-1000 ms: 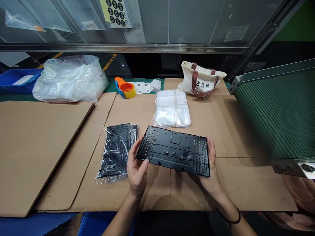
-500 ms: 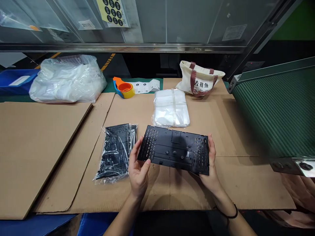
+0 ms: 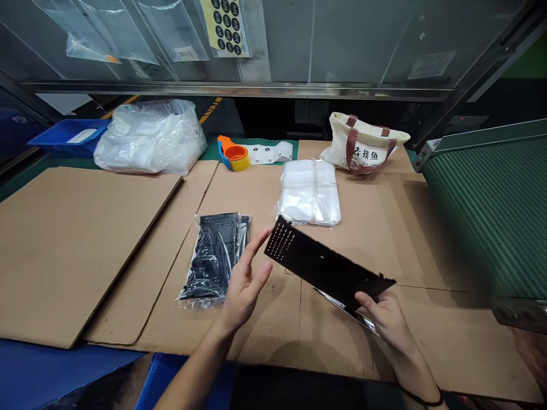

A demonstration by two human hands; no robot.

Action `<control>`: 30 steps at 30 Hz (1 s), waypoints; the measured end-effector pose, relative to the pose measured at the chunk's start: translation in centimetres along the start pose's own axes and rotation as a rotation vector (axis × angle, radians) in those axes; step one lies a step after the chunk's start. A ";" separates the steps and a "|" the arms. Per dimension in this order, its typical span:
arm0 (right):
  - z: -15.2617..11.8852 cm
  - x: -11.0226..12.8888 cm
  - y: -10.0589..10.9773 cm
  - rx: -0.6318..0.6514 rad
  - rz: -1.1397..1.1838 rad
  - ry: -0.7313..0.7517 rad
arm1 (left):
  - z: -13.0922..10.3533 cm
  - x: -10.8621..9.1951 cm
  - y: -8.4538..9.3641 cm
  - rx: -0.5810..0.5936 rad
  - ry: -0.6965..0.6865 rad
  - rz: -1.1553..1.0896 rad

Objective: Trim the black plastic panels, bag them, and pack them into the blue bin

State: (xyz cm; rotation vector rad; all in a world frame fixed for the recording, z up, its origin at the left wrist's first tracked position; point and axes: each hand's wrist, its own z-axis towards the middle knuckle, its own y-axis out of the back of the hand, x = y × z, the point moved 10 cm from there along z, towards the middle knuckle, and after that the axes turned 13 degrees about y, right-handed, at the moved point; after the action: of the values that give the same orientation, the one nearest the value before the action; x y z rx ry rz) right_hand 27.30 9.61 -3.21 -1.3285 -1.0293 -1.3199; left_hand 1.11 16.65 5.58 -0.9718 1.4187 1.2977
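Observation:
A thin black plastic panel (image 3: 325, 259) with rows of slots at its left end is held tilted over the cardboard. My right hand (image 3: 387, 319) grips its lower right end, thumb on the face. A shiny strip-like edge (image 3: 342, 304) shows just beneath the panel; what it belongs to I cannot make out. Fingers and thumb apart, my left hand (image 3: 245, 282) is at the panel's left corner, holding nothing; whether a fingertip touches is unclear. To the left of that hand lie black slotted panels (image 3: 213, 256) in a clear plastic bag.
Flat clear bags (image 3: 310, 193) lie banded behind the panel. Farther back are a tape dispenser (image 3: 235, 155), a canvas bag (image 3: 363, 142), a large plastic-wrapped bundle (image 3: 149, 136) and a blue bin (image 3: 68, 136). Stacked cardboard (image 3: 85, 245) lies left; a green conveyor (image 3: 496, 210) stands right.
My left hand has let go of the panel's left end. The right hand has tilted and turned the panel, its right end now lower. The view has shifted left.

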 end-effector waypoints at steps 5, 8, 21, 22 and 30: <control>-0.6 -1.6 3.1 -0.451 0.282 -0.147 | 2.2 -7.2 -2.2 0.161 -0.245 0.678; -0.8 -1.1 4.4 -0.624 0.321 -0.090 | 4.9 -8.3 -5.6 0.261 -0.385 1.169; -2.5 -1.0 6.6 -0.718 0.177 -0.013 | 12.3 3.1 -11.0 0.374 -0.487 1.455; -2.3 -0.9 6.5 -0.703 0.168 -0.010 | 12.3 2.8 -11.0 0.382 -0.491 1.453; -1.6 -0.7 5.1 -0.660 0.179 0.004 | 13.9 1.5 -11.4 0.368 -0.449 1.380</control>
State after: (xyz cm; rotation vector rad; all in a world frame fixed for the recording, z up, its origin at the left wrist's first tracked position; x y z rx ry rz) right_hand 31.98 7.15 -4.31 -1.8485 -0.4555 -1.5868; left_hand 13.52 29.14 1.59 0.7278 1.8632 1.8735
